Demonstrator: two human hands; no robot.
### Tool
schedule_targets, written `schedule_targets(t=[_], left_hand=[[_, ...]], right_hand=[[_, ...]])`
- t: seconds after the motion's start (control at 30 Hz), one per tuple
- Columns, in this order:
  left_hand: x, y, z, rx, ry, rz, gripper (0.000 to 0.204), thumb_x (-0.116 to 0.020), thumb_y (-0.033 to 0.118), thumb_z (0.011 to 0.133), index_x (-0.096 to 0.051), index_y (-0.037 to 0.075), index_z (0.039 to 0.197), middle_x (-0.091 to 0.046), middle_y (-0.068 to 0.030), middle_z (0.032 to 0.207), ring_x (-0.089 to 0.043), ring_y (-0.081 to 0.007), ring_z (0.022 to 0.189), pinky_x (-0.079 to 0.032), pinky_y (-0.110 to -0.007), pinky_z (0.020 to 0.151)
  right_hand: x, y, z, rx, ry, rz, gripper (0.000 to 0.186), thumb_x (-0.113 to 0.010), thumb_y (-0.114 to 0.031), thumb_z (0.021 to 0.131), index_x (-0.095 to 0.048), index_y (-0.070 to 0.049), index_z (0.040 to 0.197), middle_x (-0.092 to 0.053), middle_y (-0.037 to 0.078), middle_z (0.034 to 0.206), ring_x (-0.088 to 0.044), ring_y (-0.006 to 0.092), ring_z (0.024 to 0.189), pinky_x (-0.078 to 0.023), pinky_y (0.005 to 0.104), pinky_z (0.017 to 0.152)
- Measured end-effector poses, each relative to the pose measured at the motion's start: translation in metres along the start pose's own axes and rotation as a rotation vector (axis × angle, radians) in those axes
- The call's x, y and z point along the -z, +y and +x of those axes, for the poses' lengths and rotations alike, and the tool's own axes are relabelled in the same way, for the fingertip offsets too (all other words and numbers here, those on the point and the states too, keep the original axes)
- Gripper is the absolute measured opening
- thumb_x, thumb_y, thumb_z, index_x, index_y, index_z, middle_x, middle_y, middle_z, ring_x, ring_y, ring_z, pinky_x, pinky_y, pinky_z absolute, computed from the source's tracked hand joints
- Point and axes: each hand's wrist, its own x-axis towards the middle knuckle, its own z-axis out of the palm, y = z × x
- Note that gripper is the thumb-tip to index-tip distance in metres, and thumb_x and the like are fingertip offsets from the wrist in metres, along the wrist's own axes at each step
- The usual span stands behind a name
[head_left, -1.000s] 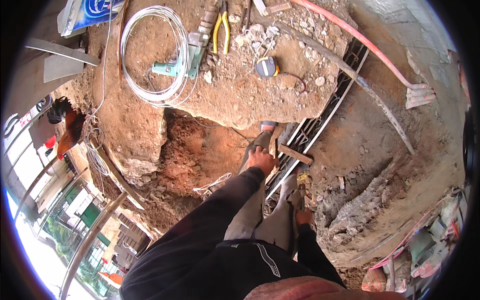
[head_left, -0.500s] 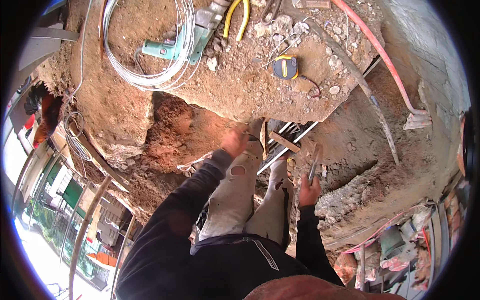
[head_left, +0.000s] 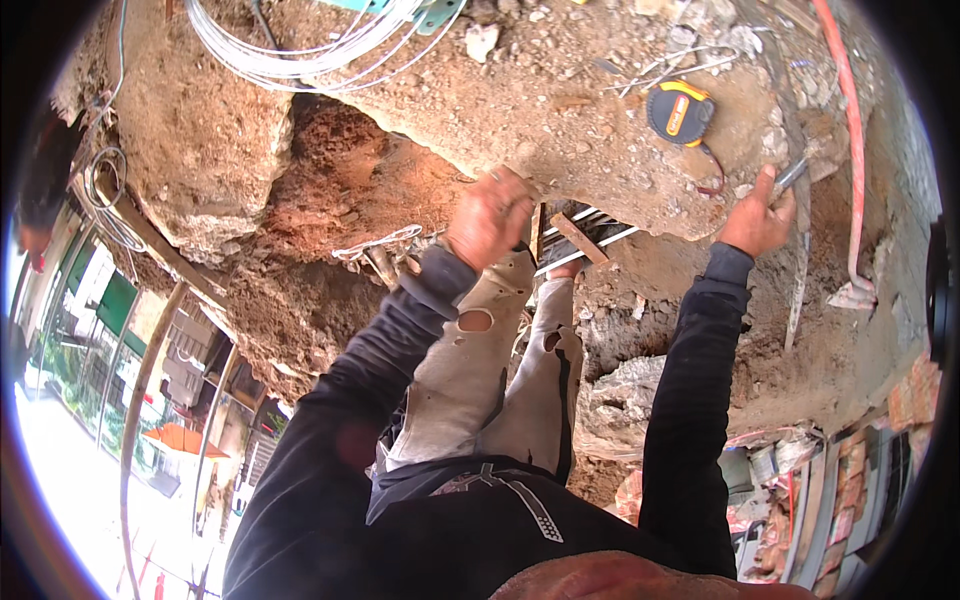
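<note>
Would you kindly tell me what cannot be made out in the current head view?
All in the head view:
Left hand: whatever lies beneath its palm, hidden by the hand itself.
Held tool: its gripped part, covered by the right hand; far end too blurred.
Wire coil: upper part, cut off by the top edge.
Teal object: cut off there too.

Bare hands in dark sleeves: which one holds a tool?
The right hand, at the picture's right, grips a grey metal-looking tool; the left hand shows none.
</note>
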Motion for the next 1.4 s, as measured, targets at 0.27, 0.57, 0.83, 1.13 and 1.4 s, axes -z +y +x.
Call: schedule_targets(t=[0.27,0.57,0.83,1.13,1.4], left_hand=[[-0.021,0.015,0.013,-0.076,-0.021,0.018,0.015,-0.07,0.007,0.082,-0.068,0.005,0.097,-0.063,-0.0126,0.099,-0.061,-0.0335,0.096,-0.052,-0.042,0.083],[0.065,0.055,0.15,-0.305,0.593,0.669,0.062,-0.082,0.012,0.064,-0.062,0.015,0.123,-0.052,-0.0125,0.123,-0.047,-0.0347,0.115,-0.036,-0.051,0.098],[0.107,0.05,0.196,-0.05,0.588,0.84,0.121,-0.092,0.034,0.055,-0.027,0.006,0.152,-0.041,-0.0239,0.138,-0.038,-0.0406,0.127,-0.027,-0.06,0.106],[0.116,0.058,0.197,-0.238,0.494,0.878,0.134,-0.096,0.036,0.05,-0.018,0.011,0.157,-0.055,-0.0227,0.119,-0.054,-0.0372,0.113,-0.031,-0.058,0.102],[0.151,0.092,0.215,-0.321,0.366,0.659,0.116,-0.082,0.013,0.057,-0.022,0.003,0.156,-0.052,-0.0311,0.129,-0.052,-0.0459,0.119,-0.041,-0.05,0.103]], right_hand=[[0.001,0.037,0.017,0.331,-0.034,-0.283,0.06,-0.07,-0.042,0.09,-0.057,0.011,0.113,-0.055,0.024,0.102,-0.053,0.0388,0.098,-0.041,0.0497,0.089],[-0.02,0.049,0.006,0.252,-0.035,-0.364,0.07,-0.047,-0.058,0.098,-0.047,0.005,0.127,-0.053,0.028,0.118,-0.048,0.0507,0.114,-0.033,0.0588,0.104],[-0.022,0.051,0.003,0.226,-0.03,-0.372,0.069,-0.047,-0.058,0.098,-0.047,0.005,0.127,-0.053,0.028,0.118,-0.047,0.0466,0.113,-0.036,0.0566,0.096],[-0.024,0.044,0.002,0.241,-0.023,-0.354,0.069,-0.047,-0.057,0.098,-0.049,0.006,0.125,-0.053,0.027,0.114,-0.048,0.0461,0.11,-0.036,0.055,0.096],[-0.012,0.054,0.007,0.28,-0.001,-0.395,0.065,-0.053,-0.049,0.098,-0.047,0.01,0.125,-0.051,0.03,0.116,-0.047,0.0471,0.112,-0.035,0.0544,0.098]])
